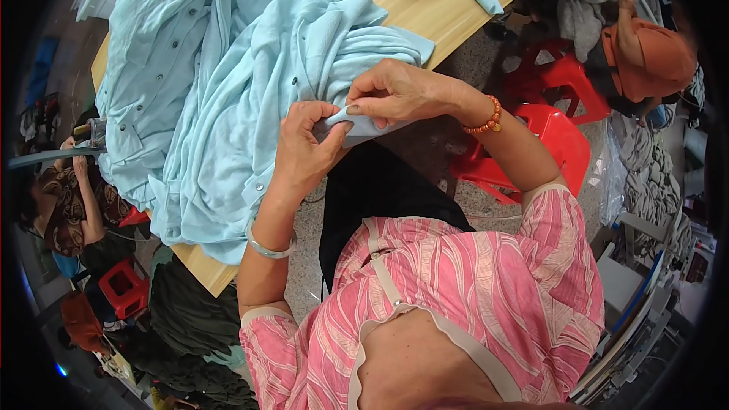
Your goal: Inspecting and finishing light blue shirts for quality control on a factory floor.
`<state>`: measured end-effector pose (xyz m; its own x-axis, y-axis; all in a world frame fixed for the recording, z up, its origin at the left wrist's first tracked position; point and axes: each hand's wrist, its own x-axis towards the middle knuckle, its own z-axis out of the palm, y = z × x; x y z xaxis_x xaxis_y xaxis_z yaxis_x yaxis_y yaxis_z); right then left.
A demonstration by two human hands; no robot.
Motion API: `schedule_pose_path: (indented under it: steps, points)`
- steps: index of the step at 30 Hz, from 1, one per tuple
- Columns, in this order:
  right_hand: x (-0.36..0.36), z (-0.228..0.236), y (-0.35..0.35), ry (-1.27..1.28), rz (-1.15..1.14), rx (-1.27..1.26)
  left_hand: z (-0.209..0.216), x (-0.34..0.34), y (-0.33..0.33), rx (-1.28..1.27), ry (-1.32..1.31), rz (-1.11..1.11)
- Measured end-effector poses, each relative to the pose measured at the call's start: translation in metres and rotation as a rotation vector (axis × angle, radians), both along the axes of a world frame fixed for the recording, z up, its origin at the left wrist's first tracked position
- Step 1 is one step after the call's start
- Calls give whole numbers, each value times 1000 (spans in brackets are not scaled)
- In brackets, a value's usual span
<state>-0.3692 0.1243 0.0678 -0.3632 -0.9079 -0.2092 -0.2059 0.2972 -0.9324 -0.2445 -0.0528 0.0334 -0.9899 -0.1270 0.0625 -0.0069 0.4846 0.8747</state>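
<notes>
Light blue knit cardigans [228,121] with dark buttons lie heaped over the table in front of me. At the near edge of the heap, my left hand [307,140] pinches a fold of the light blue fabric between thumb and forefinger. My right hand [402,91] is closed just beside it, its fingertips on the same folded edge. The two sets of fingertips almost meet, and whatever small detail lies between them is hidden. A shiny button [259,187] shows on the garment by my left wrist.
The wooden table [448,19] ends close to my lap. Red plastic stools [554,144] stand to the right, near a person in an orange top [653,57]. Another person [72,216] works at the left. Dark green garments [194,315] lie piled below the table's left corner.
</notes>
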Motion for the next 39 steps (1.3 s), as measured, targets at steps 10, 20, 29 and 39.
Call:
schedule_pose_path:
  steps: [10,20,29,39]
  points:
    - [16,-8,-3,406,-54,-318,5,0,7,-184,63,-41]
    - [21,-12,2,502,-116,-256,0,-3,-14,683,23,158]
    - [26,-12,-4,511,-122,-299,6,-35,-19,422,-112,235]
    - [24,-16,-3,585,-147,-280,-6,-37,8,-485,307,187]
